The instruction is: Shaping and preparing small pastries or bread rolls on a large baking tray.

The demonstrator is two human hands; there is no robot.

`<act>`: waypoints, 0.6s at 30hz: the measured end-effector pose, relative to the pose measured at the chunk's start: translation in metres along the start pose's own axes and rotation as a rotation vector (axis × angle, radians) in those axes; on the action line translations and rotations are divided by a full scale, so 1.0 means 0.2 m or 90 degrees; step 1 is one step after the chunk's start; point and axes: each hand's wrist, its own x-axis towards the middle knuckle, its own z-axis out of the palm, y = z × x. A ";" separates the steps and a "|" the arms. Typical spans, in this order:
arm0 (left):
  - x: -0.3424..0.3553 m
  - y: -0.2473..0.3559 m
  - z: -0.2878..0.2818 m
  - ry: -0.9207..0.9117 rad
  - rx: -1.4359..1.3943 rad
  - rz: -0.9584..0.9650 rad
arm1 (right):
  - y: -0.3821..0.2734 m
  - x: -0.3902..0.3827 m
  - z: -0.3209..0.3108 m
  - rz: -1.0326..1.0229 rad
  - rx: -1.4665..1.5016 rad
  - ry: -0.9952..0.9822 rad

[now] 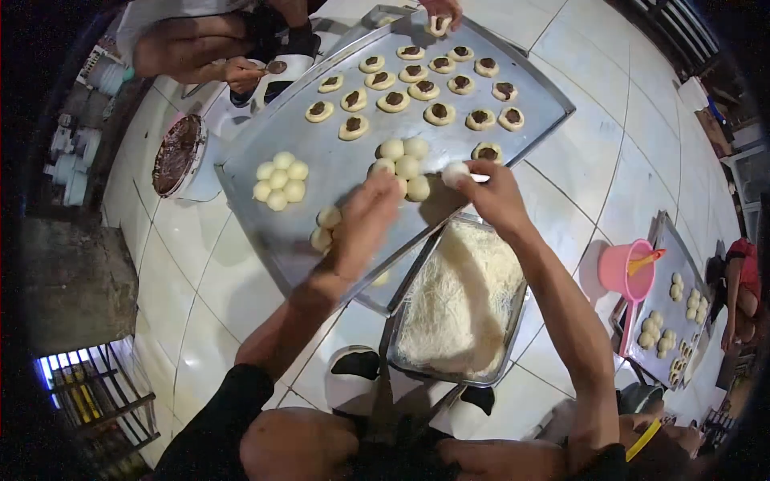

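Observation:
My right hand pinches a pale dough ball at its fingertips, above the right edge of a large metal tray. A small white strip shows by those fingers; its kind is unclear. My left hand, smeared by motion, hovers over the tray, its fingertips at a cluster of dough balls and partly hiding it. Another group of balls lies beside that wrist. A further cluster sits to the left. Flattened dough rounds with dark brown filling cover the tray's far half.
A glass dish of pale shreds stands between my feet. At far left a co-worker's hand holds a spoon near a bucket of brown paste; another hand touches a dough round. A pink dipper sits right, by a second tray.

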 end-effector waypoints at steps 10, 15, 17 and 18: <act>0.02 0.05 -0.19 0.015 0.006 0.013 | -0.02 0.05 -0.02 -0.170 -0.269 0.108; -0.32 0.11 -0.11 -0.523 0.153 -0.009 | 0.33 -0.49 -0.21 0.098 -0.375 0.275; -0.42 0.11 -0.04 -0.672 0.232 -0.063 | 0.47 -0.71 -0.16 0.146 -0.259 0.116; -0.46 0.11 0.01 -0.745 0.221 -0.048 | 0.52 -0.84 -0.12 0.218 -0.150 0.078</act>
